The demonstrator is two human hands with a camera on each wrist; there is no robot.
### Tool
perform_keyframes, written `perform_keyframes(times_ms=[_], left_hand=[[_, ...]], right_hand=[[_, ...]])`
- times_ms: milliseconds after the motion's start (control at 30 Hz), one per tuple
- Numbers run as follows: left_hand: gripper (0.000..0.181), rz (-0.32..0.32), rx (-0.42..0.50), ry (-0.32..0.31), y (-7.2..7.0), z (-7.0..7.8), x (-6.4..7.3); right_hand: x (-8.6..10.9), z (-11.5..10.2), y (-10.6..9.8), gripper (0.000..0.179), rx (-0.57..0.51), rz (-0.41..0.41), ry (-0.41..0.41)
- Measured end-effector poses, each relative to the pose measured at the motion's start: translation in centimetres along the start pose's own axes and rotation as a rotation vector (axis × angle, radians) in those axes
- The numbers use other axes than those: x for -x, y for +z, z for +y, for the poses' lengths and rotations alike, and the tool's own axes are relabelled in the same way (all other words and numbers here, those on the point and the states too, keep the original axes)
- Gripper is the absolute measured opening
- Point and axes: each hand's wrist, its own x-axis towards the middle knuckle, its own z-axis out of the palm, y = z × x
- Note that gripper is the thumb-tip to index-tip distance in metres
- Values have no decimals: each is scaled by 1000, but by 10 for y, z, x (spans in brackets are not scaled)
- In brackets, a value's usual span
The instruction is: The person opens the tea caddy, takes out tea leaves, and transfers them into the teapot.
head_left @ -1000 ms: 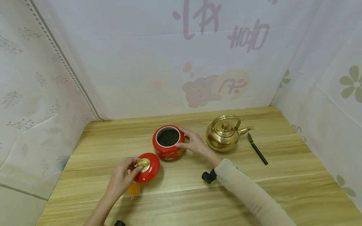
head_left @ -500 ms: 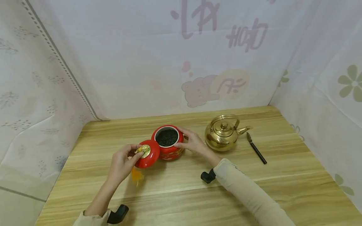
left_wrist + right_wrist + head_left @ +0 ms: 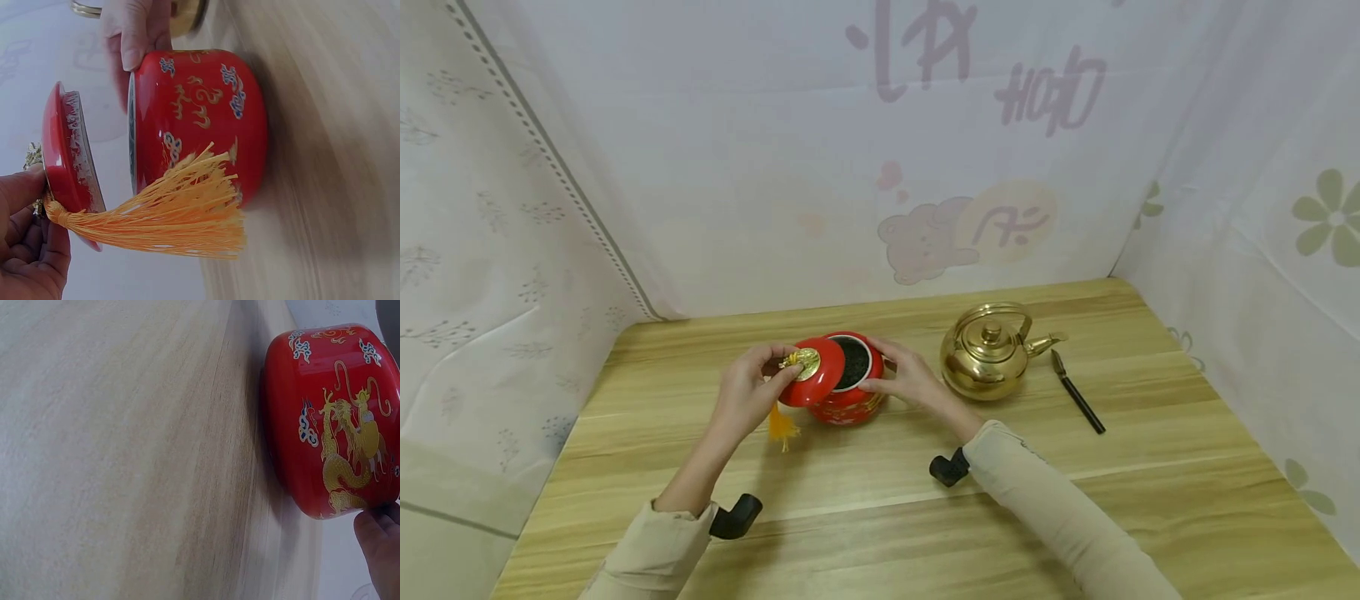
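My left hand [image 3: 747,390] pinches the gold knob of a red lid [image 3: 826,382], from which an orange tassel [image 3: 782,427] hangs. The lid is tilted and covers the left part of the mouth of a red tea jar [image 3: 848,410]; in the left wrist view a gap shows between lid [image 3: 57,147] and jar [image 3: 206,119]. Dark, loose, leaf-like contents [image 3: 856,367] show inside the white rim. My right hand [image 3: 917,387] holds the jar's right side, thumb near the rim. A gold dragon decorates the jar [image 3: 350,425] in the right wrist view; most of the right hand [image 3: 384,553] is cut off there.
A brass teapot [image 3: 985,362] stands right of the jar, its spout pointing right. Beside it on the wooden table [image 3: 880,533] lies a slim dark-handled tool [image 3: 1078,402] with a metal tip. Printed cloth walls [image 3: 760,183] enclose the back and sides.
My left hand has carried the lid up and to the right, from beside the jar to partly over its mouth. The right hand keeps its hold on the jar.
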Motion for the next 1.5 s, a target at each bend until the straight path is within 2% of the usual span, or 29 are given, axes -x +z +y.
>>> perform_keyframes(times_ms=[367,500,633,667,733,867,1500], left_hand=[[17,-30,-22,-7,11,4,-16],[17,-35,-32,-11,15,4,-19],[17,-44,-36,0,18,6,-22],[17,-46,-36,4,18,7,-23],[17,-51,-38,8,20,8,-24],[17,-65,-49,9,23,10,-27],[15,-94,-100,-15,36,12,-35]], right_hand=[[-2,1,2,75,8,1,32],[-2,2,3,75,-19,-1,18],[5,-21,-3,72,-39,-16,22],[5,-21,-3,72,-44,-15,24],[5,-20,-3,72,-58,-11,26],[-2,4,3,75,-71,14,29],[-2,9,2,73,-92,15,7]])
